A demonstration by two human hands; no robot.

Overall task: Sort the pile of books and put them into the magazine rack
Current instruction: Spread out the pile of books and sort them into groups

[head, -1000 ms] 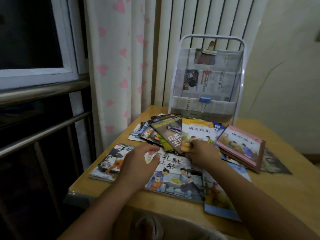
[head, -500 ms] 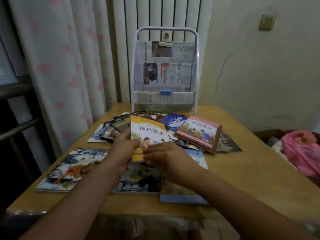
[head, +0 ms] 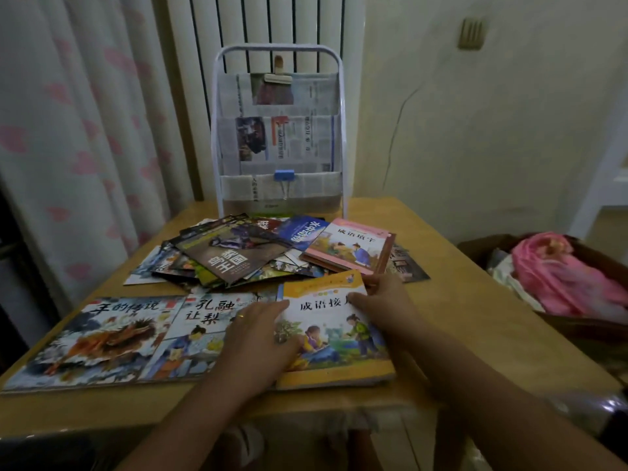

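On the tabletop (head: 475, 300), the yellow book (head: 334, 338), lifted half a second ago, now lies flat beside the sorted row; left hand (head: 258, 338) and right hand (head: 384, 311) press it, each grip released. Magazine rack (head: 341, 130) awaits.

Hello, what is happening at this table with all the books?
A person is sorting books. Both hands, left hand and right hand, rest on a yellow book lying flat at the near table edge, beside two picture books. The loose pile lies behind it; the magazine rack holds only newspaper.
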